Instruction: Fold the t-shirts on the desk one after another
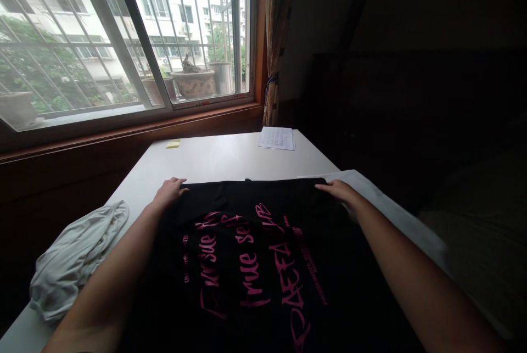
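A black T-shirt [247, 254] with pink lettering lies spread flat on the white table [222, 158]. My left hand [168, 191] rests at the shirt's far left corner, fingers closed on the fabric edge. My right hand [340, 191] lies on the far right corner, fingers pressed flat onto the cloth. Both forearms stretch out along the shirt's sides.
A crumpled pale grey garment [74, 257] lies at the table's left edge. A sheet of printed paper [277, 138] and a yellow sticky pad [173, 144] sit at the far side. A barred window [123, 34] is behind; dark furniture stands to the right.
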Available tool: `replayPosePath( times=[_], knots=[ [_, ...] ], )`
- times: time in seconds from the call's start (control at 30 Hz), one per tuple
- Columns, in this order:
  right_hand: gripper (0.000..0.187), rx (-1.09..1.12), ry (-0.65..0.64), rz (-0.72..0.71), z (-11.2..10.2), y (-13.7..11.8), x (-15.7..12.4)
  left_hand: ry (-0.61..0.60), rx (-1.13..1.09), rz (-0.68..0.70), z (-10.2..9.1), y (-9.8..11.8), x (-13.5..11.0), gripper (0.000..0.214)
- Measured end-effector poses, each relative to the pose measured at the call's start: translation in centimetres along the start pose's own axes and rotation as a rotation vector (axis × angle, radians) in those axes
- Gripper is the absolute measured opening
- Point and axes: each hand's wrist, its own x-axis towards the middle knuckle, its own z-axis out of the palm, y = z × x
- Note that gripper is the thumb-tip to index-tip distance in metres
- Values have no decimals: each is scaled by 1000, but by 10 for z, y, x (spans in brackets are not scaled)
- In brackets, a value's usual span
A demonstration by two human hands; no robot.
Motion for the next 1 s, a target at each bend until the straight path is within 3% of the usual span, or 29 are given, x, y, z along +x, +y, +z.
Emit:
replayPosePath(
  times=[0.1,0.27,0.5,0.73,0.87,1.0],
  knots=[
    [30,-61,-22,-9,8,-13,7,-5,6,-18,1,6,14,46],
    [36,-143,161,-76,7,-28,22,16,31,-14,-5,9,25,28],
    [43,-294,317,-95,2,-64,59,173,62,-58,-11,14,36,33],
    [40,-345,377,-138,17,-99,84,287,82,-109,-16,16,50,34],
    [40,-372,400,-165,30,-107,90,348,100,-128,-14,19,52,35],
    [37,-421,415,-173,40,-98,92,379,113,-122,-3,22,50,34]
  ],
)
